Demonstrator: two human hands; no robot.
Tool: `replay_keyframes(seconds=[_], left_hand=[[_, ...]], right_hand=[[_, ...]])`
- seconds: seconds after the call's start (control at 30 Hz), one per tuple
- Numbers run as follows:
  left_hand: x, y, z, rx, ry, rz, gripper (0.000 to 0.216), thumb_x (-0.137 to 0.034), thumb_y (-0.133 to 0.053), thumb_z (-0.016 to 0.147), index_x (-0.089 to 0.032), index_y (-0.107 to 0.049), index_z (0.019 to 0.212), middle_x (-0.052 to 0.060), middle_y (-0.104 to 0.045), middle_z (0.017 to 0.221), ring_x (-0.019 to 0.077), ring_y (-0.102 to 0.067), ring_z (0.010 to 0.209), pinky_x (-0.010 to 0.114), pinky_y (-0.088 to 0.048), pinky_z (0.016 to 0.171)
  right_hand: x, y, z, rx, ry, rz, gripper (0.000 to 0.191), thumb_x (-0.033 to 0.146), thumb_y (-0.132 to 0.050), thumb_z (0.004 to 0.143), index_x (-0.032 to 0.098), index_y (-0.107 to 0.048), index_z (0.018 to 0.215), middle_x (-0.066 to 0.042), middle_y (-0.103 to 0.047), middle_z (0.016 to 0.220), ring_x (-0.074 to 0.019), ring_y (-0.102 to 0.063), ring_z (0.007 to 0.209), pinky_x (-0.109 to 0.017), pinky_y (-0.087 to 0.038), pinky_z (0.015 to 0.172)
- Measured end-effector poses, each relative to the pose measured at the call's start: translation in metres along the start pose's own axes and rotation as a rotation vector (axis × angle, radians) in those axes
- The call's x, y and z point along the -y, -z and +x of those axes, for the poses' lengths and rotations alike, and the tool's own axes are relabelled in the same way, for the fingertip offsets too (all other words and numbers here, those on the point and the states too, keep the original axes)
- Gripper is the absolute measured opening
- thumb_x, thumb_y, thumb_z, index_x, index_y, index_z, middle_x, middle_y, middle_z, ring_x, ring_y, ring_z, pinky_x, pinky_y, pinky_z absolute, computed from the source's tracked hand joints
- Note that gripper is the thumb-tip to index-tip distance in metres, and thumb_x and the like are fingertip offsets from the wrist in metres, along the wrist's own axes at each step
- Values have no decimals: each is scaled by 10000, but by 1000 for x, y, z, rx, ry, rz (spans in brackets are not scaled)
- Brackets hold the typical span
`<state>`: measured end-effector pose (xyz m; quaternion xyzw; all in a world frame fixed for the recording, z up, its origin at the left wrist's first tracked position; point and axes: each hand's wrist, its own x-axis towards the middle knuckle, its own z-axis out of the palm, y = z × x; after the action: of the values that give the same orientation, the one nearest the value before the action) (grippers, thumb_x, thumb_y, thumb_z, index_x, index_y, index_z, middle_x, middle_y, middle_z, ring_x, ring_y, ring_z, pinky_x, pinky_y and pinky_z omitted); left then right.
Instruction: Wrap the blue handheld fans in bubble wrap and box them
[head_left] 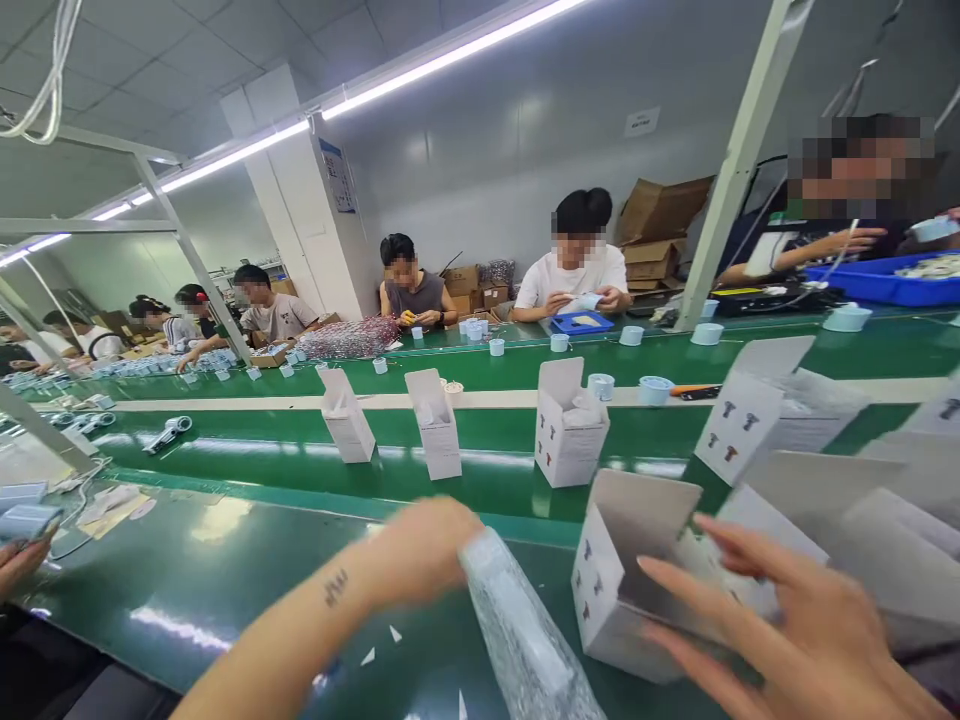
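My left hand (435,540), a little blurred, is closed on the upper end of a clear bubble-wrap bag (525,630). Something pale blue shows inside the bag, but its kind is hidden by the wrap. To the right, an open white box (600,590) stands with its lid flap raised and small printed pictures on one side. My right hand (802,620) reaches over the box's near right side with fingers spread. Whether its fingertips touch the box I cannot tell. More open white boxes (832,500) crowd behind that hand.
Several open white boxes with wrapped contents, such as this box (574,440), stand on the green conveyor belt (262,440). Pale blue round parts (656,390) line the far side. White paper scraps (367,657) lie near me. Co-workers sit opposite; another person's hand (22,570) is at far left.
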<state>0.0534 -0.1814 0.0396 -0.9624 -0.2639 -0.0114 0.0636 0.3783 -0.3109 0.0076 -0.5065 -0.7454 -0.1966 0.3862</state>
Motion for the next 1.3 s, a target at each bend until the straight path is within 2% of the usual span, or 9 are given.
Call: replay_keyframes(seconds=[0.07,0.17,0.33,0.47,0.57,0.73,0.93,1.1,1.3], left_hand=[[-68,-21,5,9,-367,-19,569,-323,-576,838,-333,-407,1381,64,-493,1411,282,-447,1287,378,-456,870],[-127,-50,12,56,-434,112,514,-333,-544,874,-335,-423,1374,94,-608,1215,282,-545,1136,387,-457,776],[-128,-55,3,102,-439,301,253,-227,-535,874,-189,-597,1117,110,-633,906,259,-586,902,358,-462,669],[-104,12,-41,1,-172,158,140,-105,-593,736,-158,-606,864,119,-606,905,246,-588,884,337,-507,671],[-101,89,-77,-415,166,-182,279,-91,-546,726,-206,-600,974,114,-600,1134,235,-600,1025,346,-520,826],[-109,160,-73,-715,123,-559,178,-150,-561,793,-210,-608,954,117,-647,1194,232,-653,989,285,-515,706],[-105,164,0,-470,90,-341,154,-135,-534,698,-193,-623,811,68,-697,1043,210,-629,978,328,-484,847],[-120,184,40,-200,532,-97,131,-248,-501,814,-169,-601,785,21,-638,730,199,-608,750,308,-472,704],[-147,162,67,-144,503,126,212,-318,-488,923,-133,-577,979,110,-636,924,259,-595,935,355,-457,812]], right_hand=[[-1,7,6,39,-79,-5,431,315,-656,787,370,-591,1210,-66,-272,1516,-424,-322,1361,-565,-373,1013],[-4,7,14,341,-249,192,624,299,-654,730,294,-469,1326,-110,-208,1555,-424,-273,1399,-565,-388,1030],[6,6,25,587,-429,484,679,246,-587,721,234,-340,1353,-107,-465,1385,-282,-510,1232,-425,-412,1036],[22,19,24,673,-506,535,728,340,-649,718,264,-296,1350,-95,-553,1189,-298,-571,1107,-392,-490,855],[30,24,24,715,-510,590,743,359,-682,705,276,-285,1328,-75,-578,1066,-301,-582,1057,-362,-488,781],[38,20,28,759,-419,653,735,314,-713,667,269,-311,1282,-59,-570,1061,-245,-599,890,-338,-472,745],[46,16,25,706,-389,737,726,330,-738,657,239,-332,1251,-76,-563,1114,-264,-575,981,-337,-467,784],[53,13,17,608,-351,785,777,298,-704,706,216,-262,1339,-107,-554,1175,-271,-563,1042,-387,-460,866],[65,7,14,473,-435,958,807,467,-704,741,242,-276,1387,-123,-469,1327,-297,-500,1193,-450,-444,964]])
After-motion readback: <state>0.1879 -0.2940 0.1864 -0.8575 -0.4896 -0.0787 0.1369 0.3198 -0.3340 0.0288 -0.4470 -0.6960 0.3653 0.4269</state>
